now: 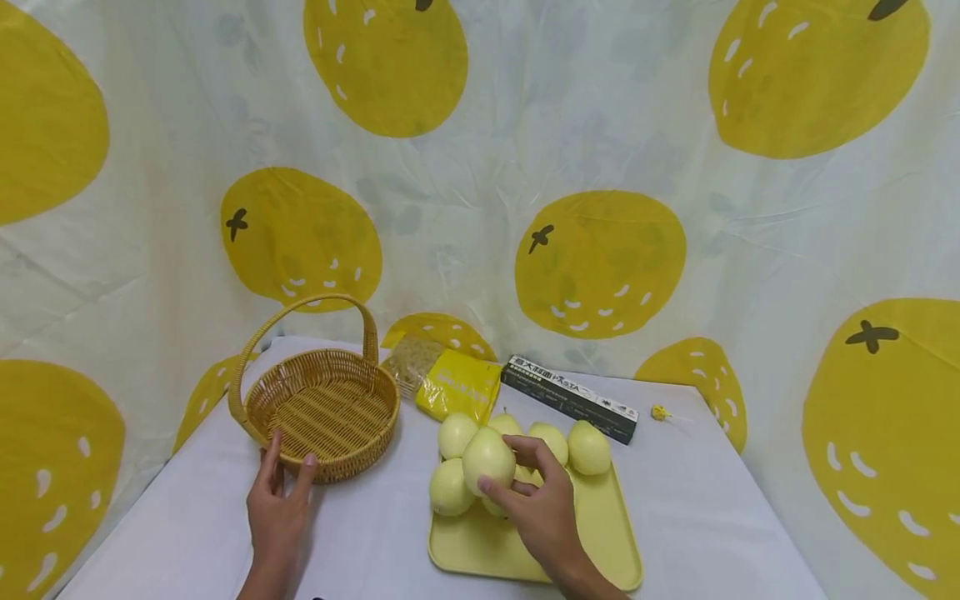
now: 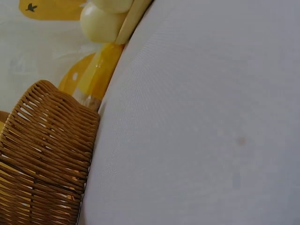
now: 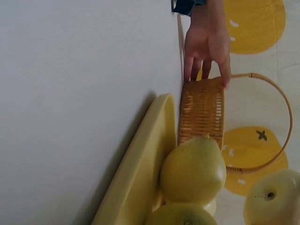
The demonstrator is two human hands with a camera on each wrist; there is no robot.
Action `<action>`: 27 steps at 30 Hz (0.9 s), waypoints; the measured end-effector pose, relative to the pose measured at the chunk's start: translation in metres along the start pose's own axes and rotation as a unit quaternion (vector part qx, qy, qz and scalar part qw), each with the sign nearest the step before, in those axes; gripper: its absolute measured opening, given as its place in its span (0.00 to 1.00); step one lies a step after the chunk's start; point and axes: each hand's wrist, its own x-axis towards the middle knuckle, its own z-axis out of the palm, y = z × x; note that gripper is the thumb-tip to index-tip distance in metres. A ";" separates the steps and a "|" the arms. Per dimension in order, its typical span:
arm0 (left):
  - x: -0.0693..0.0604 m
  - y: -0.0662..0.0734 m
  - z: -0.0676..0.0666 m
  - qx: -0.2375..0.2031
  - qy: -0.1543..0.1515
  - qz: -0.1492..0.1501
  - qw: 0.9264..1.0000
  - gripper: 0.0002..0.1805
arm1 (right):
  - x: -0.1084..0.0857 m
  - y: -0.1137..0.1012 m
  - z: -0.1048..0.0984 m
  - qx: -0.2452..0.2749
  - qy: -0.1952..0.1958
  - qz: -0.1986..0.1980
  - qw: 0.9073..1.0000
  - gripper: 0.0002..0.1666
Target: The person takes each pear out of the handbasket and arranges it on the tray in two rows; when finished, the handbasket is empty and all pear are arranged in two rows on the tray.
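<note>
A pale yellow-green pear (image 1: 488,461) is held in my right hand (image 1: 542,500), between the thumb and fingers. It is above the yellow tray (image 1: 517,560), where several more pears (image 1: 589,448) lie together toward the back and left. In the right wrist view the held pear (image 3: 274,199) shows at the lower right. My left hand (image 1: 279,508) touches the near side of a round wicker basket (image 1: 330,417), its fingers fairly straight at the rim. The basket has a tall arched handle and nothing inside. The left wrist view shows the basket's woven side (image 2: 47,154) but not the hand.
Behind the tray lie a yellow pasta bag (image 1: 459,385) with a see-through part and a long black-and-white pasta box (image 1: 570,398). A small yellow item (image 1: 660,412) sits right of the box. A curtain (image 1: 480,167) with yellow fruit prints hangs behind the white table.
</note>
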 end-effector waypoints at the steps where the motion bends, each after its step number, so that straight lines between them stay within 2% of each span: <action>1: 0.000 0.000 0.000 0.001 0.000 0.000 1.000 0.41 | -0.001 0.001 -0.003 -0.002 0.004 -0.002 1.000 0.35; 11: -0.002 -0.003 -0.003 0.000 -0.003 -0.012 1.000 0.41 | -0.002 0.008 -0.038 -0.026 0.015 0.003 1.000 0.35; 19: -0.002 -0.004 -0.004 -0.006 0.001 -0.024 1.000 0.41 | 0.003 0.007 -0.065 -0.068 0.046 -0.009 0.997 0.34; 27: 0.001 -0.001 -0.001 -0.005 0.008 0.001 1.000 0.41 | 0.011 0.008 -0.091 -0.100 0.076 0.010 0.992 0.33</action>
